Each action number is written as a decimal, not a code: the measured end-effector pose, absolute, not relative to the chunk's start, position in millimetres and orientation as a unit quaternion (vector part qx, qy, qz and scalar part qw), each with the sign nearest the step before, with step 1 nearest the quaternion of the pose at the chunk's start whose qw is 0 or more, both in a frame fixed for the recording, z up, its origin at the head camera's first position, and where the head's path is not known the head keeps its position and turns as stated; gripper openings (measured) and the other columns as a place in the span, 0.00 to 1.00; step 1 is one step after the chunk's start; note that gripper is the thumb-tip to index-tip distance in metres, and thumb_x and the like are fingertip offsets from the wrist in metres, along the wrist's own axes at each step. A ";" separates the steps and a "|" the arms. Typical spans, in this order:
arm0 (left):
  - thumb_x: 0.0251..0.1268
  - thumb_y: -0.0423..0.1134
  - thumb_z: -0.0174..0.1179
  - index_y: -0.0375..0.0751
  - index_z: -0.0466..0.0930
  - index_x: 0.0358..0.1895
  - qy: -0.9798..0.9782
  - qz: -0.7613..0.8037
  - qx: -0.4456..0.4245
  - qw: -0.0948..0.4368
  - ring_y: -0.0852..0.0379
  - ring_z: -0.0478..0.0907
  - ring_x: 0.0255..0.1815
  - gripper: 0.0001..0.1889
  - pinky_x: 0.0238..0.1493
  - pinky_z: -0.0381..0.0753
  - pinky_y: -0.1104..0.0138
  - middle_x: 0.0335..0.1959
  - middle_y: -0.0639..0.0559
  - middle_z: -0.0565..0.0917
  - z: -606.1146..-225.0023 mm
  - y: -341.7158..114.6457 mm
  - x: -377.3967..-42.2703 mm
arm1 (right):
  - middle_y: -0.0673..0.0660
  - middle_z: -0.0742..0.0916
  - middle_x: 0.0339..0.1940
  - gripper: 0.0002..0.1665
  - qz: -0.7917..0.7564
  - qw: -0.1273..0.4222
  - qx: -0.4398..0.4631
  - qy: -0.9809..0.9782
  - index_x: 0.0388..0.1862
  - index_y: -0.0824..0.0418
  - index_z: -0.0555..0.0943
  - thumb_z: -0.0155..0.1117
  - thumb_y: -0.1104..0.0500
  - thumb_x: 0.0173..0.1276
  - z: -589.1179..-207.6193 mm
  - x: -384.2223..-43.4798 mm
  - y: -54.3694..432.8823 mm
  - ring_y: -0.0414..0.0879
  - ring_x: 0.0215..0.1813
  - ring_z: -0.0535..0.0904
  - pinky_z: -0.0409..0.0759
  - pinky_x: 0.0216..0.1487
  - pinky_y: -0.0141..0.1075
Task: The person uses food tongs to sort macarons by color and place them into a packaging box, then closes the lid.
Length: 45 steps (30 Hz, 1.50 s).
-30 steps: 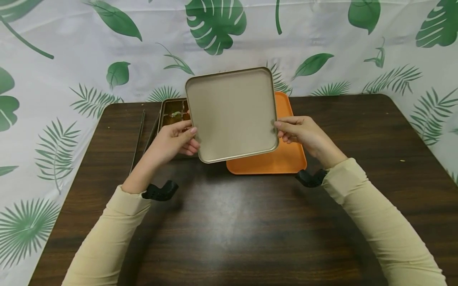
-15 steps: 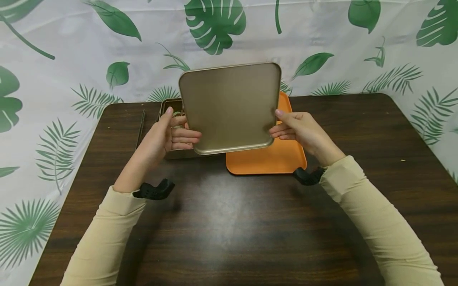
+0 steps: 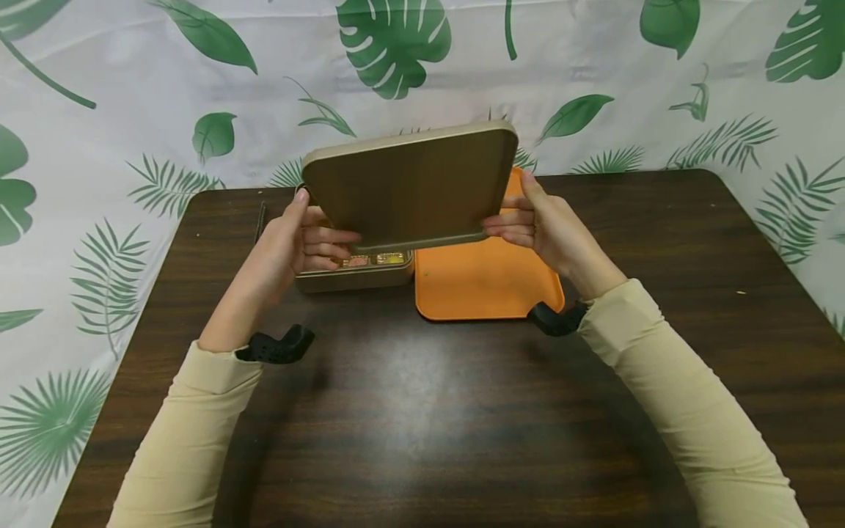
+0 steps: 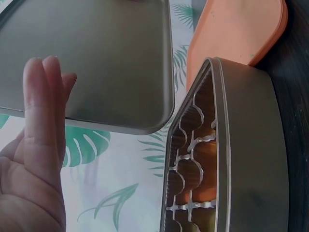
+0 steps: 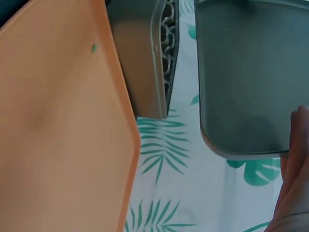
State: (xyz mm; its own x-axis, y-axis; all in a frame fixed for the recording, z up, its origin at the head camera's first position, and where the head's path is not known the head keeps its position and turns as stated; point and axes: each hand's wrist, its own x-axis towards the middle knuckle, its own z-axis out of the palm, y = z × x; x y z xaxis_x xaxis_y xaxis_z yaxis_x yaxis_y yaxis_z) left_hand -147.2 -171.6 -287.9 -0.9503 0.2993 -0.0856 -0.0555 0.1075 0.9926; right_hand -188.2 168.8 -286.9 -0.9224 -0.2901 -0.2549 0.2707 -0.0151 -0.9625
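Note:
A square bronze-coloured metal lid [image 3: 409, 194] is held up by both hands, tilted with its inner face down toward me. My left hand [image 3: 280, 238] holds its left edge, the fingers long and nearly straight along the inner face in the left wrist view. At the opposite edge my right hand [image 3: 548, 227] grips with fingers beneath and thumb raised by the side. Below the lid stands a matching box [image 3: 356, 279], uncovered, with clear wavy-edged compartments [image 4: 190, 205] inside. Pink and yellow contents show in two of them; the lid and left hand hide most of the box.
An orange tray [image 3: 488, 290] lies right against the box's right side, a tiny green bit [image 5: 94, 48] on it. A thin dark rod [image 3: 260, 220] lies left of the box, mostly behind the left hand. A leaf-printed cloth [image 3: 462, 59] hangs behind the dark wooden table [image 3: 422, 411].
The lid has tipped from facing me to facing down and shifted left over the box. The left hand let its thumb swing up, and the right thumb rose too. The box's front has come into view.

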 end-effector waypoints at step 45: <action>0.73 0.49 0.42 0.54 0.59 0.73 0.865 0.490 -0.086 -0.060 0.43 0.45 0.79 0.27 0.75 0.49 0.45 0.79 0.49 0.47 -351.5 -178.4 -179.4 | 0.47 0.56 0.79 0.44 -0.510 0.136 -0.119 0.841 0.77 0.43 0.52 0.62 0.48 0.67 -352.0 -216.0 58.7 0.51 0.79 0.51 0.57 0.76 0.47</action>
